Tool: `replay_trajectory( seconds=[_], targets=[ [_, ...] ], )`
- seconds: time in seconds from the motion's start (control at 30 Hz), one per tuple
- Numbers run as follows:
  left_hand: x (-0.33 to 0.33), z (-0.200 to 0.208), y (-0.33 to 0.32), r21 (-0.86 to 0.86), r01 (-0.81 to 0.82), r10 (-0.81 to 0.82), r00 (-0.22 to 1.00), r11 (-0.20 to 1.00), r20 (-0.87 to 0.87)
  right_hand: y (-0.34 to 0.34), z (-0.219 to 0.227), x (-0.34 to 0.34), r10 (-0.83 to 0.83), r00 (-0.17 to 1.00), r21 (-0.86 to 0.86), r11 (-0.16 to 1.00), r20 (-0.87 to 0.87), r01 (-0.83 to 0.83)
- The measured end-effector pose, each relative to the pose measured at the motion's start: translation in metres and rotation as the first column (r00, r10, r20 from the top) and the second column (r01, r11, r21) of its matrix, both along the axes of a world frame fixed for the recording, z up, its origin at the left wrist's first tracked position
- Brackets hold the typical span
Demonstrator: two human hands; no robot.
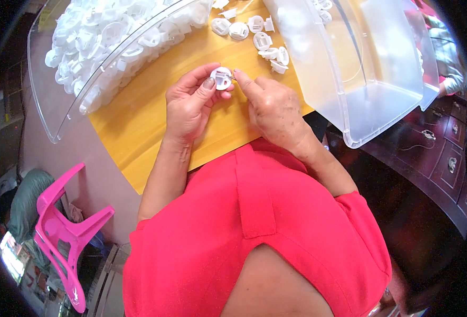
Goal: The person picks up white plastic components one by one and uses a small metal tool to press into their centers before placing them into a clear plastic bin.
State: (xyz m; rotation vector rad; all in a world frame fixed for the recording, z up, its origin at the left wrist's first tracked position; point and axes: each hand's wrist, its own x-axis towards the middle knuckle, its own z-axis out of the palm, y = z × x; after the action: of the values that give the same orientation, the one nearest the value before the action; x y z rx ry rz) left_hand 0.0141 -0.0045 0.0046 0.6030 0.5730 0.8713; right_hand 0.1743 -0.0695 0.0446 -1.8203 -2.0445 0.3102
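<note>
Above the yellow tabletop, my left hand pinches a small round white plastic part between thumb and fingers. Its face has a slotted, raised middle. My right hand is closed, with the index finger reaching to the part's right edge. A thin dark sliver shows between that fingertip and the part, too small to make out. Several similar white plastic pieces lie loose on the table beyond my hands.
A clear plastic bin heaped with white parts stands at the left. Another translucent bin is at the right, with a few white pieces near its far end. A pink plastic chair stands lower left, dark drawers at the right. Another person's sleeve shows far right.
</note>
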Motion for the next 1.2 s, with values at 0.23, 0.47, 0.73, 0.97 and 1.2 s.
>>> replay_trajectory(
  seconds=[0.23,0.47,0.73,0.97,1.2],
  targets=[
    [0.0,-0.002,-0.001,0.037,-0.002,0.002,1.0,0.999,-0.006,-0.002,-0.001,-0.003,0.017,0.997,-0.033,0.999,0.073,-0.015],
    [0.0,-0.005,-0.001,0.047,-0.009,0.009,1.0,0.999,-0.012,-0.002,-0.003,-0.006,0.056,0.987,0.047,0.997,0.15,-0.064],
    [-0.002,-0.002,0.002,-0.045,-0.006,0.008,0.999,0.999,0.05,-0.001,-0.007,-0.011,0.029,0.995,0.101,0.994,0.1,-0.039],
    [0.0,0.0,0.0,-0.061,-0.025,0.028,0.998,0.998,0.05,-0.002,-0.003,-0.011,0.027,0.993,0.079,0.996,0.114,-0.036],
    [0.003,-0.001,-0.002,-0.014,-0.045,0.045,0.999,0.999,-0.004,0.0,-0.001,-0.014,0.011,0.977,0.069,0.997,0.215,-0.026]
  ],
)
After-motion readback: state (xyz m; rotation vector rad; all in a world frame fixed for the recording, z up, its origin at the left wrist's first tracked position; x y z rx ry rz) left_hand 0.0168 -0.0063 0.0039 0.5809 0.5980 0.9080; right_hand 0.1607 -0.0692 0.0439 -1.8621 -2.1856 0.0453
